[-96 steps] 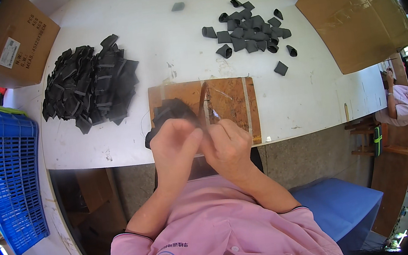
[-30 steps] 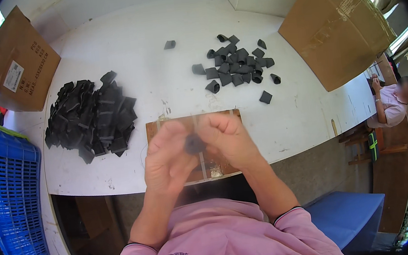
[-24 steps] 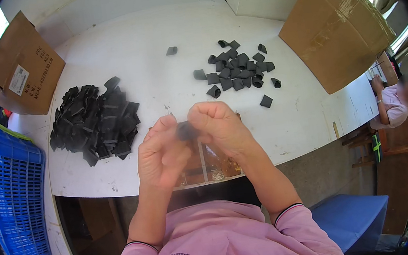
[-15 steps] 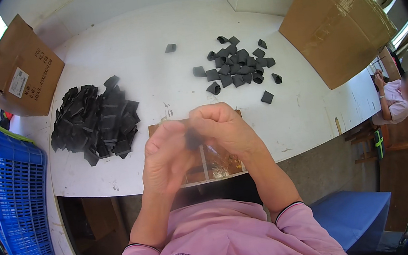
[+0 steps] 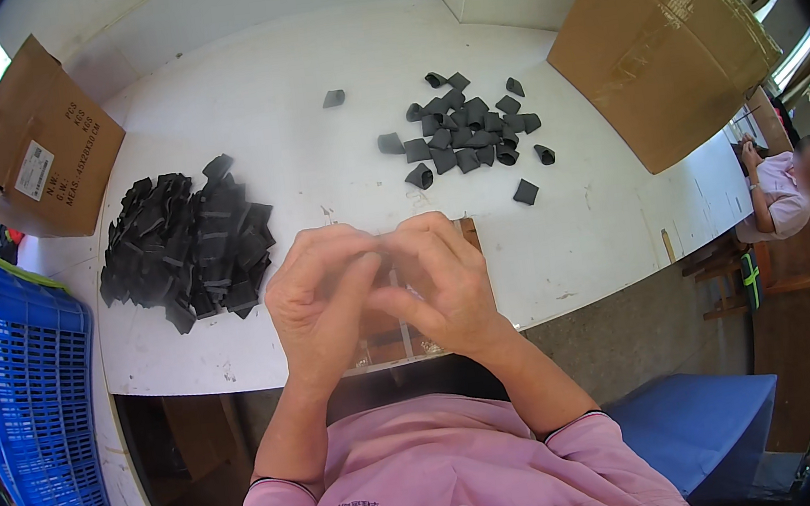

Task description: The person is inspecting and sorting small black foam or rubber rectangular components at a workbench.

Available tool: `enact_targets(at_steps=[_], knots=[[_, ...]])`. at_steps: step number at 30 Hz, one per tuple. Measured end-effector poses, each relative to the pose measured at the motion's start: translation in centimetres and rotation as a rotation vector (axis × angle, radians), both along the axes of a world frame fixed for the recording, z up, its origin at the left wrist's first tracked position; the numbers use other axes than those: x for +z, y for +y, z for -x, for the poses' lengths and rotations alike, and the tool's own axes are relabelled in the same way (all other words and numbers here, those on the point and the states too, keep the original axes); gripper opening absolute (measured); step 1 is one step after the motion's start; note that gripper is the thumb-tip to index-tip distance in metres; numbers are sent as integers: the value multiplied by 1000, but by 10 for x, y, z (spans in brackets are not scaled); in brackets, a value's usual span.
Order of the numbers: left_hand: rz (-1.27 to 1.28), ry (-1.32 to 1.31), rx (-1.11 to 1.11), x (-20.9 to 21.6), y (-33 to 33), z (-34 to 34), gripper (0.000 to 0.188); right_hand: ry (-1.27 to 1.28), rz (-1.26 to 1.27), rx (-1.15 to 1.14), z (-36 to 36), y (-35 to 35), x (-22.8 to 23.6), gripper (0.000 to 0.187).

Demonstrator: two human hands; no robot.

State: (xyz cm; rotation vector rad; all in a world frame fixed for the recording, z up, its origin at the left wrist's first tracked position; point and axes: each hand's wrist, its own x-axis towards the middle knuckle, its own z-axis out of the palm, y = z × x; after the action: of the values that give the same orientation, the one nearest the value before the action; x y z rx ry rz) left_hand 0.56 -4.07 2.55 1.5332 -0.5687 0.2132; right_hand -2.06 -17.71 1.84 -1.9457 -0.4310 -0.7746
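My left hand [image 5: 320, 298] and my right hand [image 5: 444, 284] meet in front of me at the table's near edge, fingers curled toward each other. Pinched between their fingertips is a small black fabric piece, almost wholly hidden by the fingers and blurred. Under the hands lies a brown board [image 5: 471, 235] with a shiny clear covering. Left of my left hand is a large heap of flat black fabric pieces [image 5: 224, 239]. Beyond my right hand, small black folded fabric loops [image 5: 474, 115] lie in a loose scattered pile, with single ones apart from it.
Cardboard boxes stand at the back left [image 5: 43, 144] and back right [image 5: 661, 44] of the white table [image 5: 303, 55]. At the far left is a blue plastic basket [image 5: 37, 395]. A blue bin [image 5: 695, 430] stands below the right edge. Another person [image 5: 780, 190] sits at the far right.
My hands have turned and drawn level, with the thumbs now extended inward. The dark piece, visible between them before, is now mostly covered by my fingers.
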Motion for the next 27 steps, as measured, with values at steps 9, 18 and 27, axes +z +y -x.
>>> enact_targets(at_steps=[9,18,27], knots=[[762,430,6,-10,5,1,10,-110,211,-130,-4,5,6,23],[500,267,16,-4,3,5,8,-44,50,-49,-6,7,11,18],[631,339,-3,-19,12,5,9,39,45,19,-11,8,11,14]])
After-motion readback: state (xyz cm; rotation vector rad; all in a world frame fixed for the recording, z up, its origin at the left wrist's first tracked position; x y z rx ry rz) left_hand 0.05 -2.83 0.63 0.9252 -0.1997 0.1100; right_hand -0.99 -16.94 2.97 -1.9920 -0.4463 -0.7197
